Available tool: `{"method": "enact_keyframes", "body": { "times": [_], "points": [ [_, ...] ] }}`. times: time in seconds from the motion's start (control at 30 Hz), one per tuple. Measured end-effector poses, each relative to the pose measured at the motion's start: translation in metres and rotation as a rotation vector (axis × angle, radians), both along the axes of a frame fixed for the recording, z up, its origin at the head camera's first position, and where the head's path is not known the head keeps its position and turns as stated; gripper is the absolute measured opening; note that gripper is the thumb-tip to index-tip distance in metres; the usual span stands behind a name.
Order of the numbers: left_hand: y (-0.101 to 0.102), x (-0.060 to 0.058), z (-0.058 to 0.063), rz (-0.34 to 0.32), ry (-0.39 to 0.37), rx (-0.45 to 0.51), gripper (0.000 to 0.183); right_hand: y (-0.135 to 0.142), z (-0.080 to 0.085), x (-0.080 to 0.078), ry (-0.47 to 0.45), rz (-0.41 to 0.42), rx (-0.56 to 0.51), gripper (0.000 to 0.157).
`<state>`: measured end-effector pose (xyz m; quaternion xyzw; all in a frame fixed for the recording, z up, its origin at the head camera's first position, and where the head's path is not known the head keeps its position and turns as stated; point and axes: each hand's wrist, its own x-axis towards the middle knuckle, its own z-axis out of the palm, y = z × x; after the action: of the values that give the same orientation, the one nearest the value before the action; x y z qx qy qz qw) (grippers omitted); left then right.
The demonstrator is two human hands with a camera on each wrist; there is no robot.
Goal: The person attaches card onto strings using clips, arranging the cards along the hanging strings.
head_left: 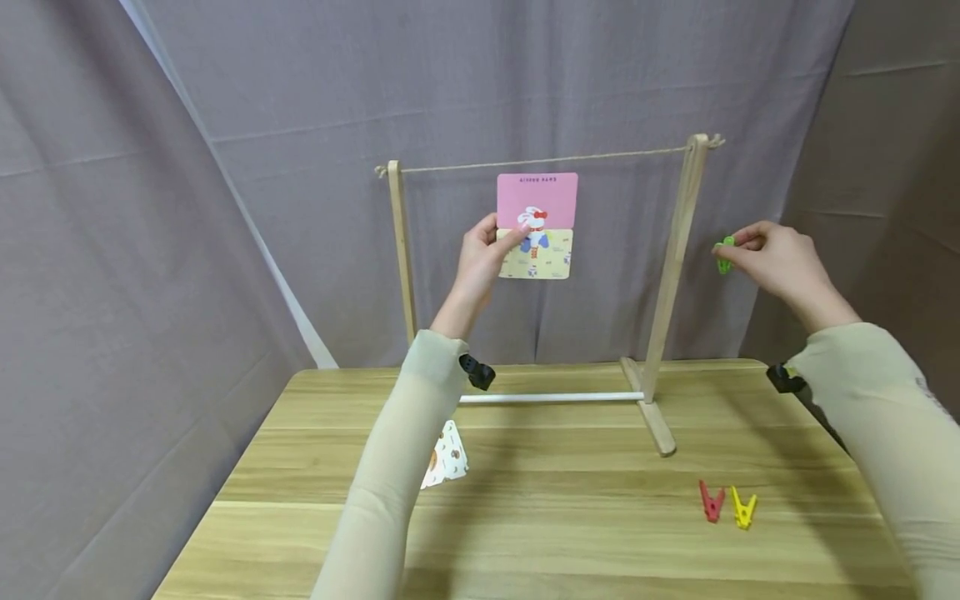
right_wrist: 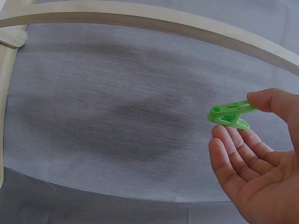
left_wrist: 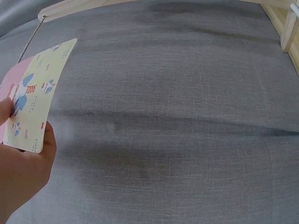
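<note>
My left hand (head_left: 478, 262) pinches a pink and yellow card (head_left: 546, 200) with a cartoon rabbit on it, thumb across its front. The card hangs upright, its pink top edge just under the string (head_left: 607, 156) in the head view. To the right of the wooden rack, my right hand (head_left: 783, 260) holds a green clothespin (right_wrist: 230, 114) between thumb and fingers. The right wrist view shows the thumb on one arm of the clothespin and the fingertips under the other.
The string runs between two wooden posts (head_left: 678, 242), joined low down by a white rod (head_left: 555, 397). A red clothespin (head_left: 712, 502) and a yellow clothespin (head_left: 743, 510) lie on the wooden table (head_left: 570, 533). A white printed card (head_left: 450, 458) lies partly behind my left sleeve. Grey curtains (head_left: 300, 100) hang behind.
</note>
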<state>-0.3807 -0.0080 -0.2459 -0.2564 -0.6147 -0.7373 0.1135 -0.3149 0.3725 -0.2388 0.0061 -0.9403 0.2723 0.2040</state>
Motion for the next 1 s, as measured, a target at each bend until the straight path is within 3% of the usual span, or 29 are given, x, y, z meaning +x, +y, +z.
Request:
{"method": "enact_keyframes", "body": {
  "times": [0.73, 1.0],
  "points": [
    [0.003, -0.006, -0.001, -0.003, -0.030, 0.015, 0.019, -0.002, 0.054, -0.016, 0.074, -0.058, -0.167, 0.063],
    [0.002, -0.005, 0.000, -0.008, -0.030, 0.031, 0.019, -0.007, 0.073, -0.018, 0.053, -0.051, -0.346, 0.034]
  ]
}}
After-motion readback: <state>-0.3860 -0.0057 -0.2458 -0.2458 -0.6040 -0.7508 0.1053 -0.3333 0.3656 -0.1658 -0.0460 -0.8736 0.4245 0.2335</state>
